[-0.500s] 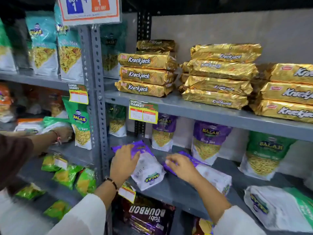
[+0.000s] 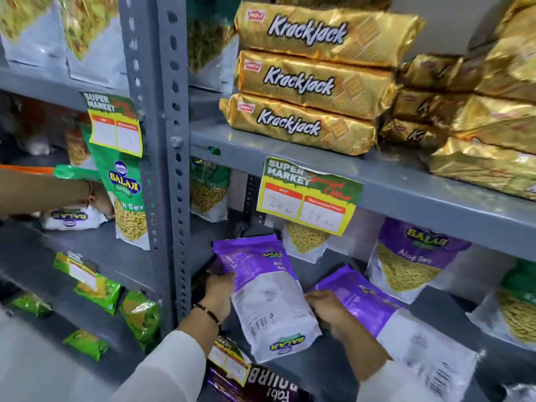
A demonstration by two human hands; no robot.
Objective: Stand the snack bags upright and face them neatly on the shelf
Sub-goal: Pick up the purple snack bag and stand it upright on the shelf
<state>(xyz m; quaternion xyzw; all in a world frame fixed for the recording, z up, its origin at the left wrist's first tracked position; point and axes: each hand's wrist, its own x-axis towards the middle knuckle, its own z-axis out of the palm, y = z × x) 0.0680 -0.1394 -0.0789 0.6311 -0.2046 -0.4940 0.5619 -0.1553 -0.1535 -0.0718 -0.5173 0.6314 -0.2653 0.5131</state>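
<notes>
A purple and white Balaji snack bag is tilted up off the grey shelf, back side towards me. My left hand grips its left edge and my right hand holds its right edge. A second purple bag lies flat to the right, partly under my right wrist. Behind them an Aloo Sev bag stands upright, and another one is half hidden by a price tag.
Gold Krackjack packs are stacked on the shelf above. A price tag hangs from that shelf's edge. Another person's arm reaches into the left bay beside a green Balaji bag. A green bag stands at the far right.
The view has moved closer to the shelf. The left purple bag, lying flat before, is now lifted and tilted between both hands. My right hand has left the second bag.
</notes>
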